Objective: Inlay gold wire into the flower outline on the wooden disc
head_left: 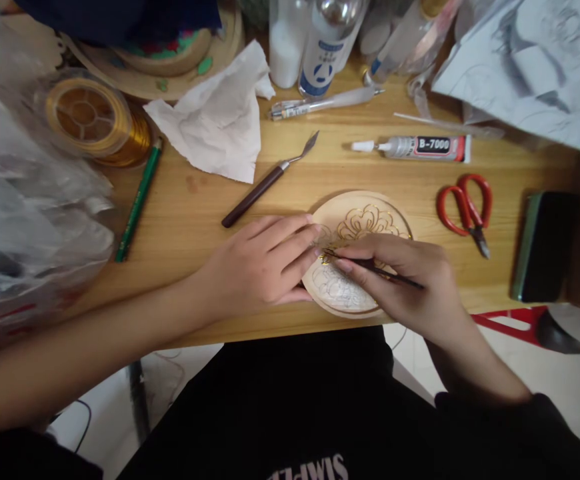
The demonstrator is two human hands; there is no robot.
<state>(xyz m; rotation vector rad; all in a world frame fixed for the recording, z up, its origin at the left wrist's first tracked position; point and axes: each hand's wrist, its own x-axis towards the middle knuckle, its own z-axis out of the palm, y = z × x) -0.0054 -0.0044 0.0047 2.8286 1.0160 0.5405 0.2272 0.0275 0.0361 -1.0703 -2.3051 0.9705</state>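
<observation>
A round wooden disc (365, 217) with a flower outline, part of it laid in gold wire, lies near the table's front edge. My left hand (260, 263) rests flat on the table against the disc's left rim, fingers stretched out and touching it. My right hand (410, 280) lies over the disc's lower right part and pinches a thin dark tool (375, 268), its tip on the gold wire near the disc's left side.
On the wooden table (195, 213) lie a palette knife (265, 183), a crumpled tissue (220, 120), a green pencil (139, 200), a spool of gold wire (95, 120), a B-7000 glue tube (420, 148), red scissors (465, 210), a dark phone (545, 247), a white pen (325, 103) and bottles (320, 47).
</observation>
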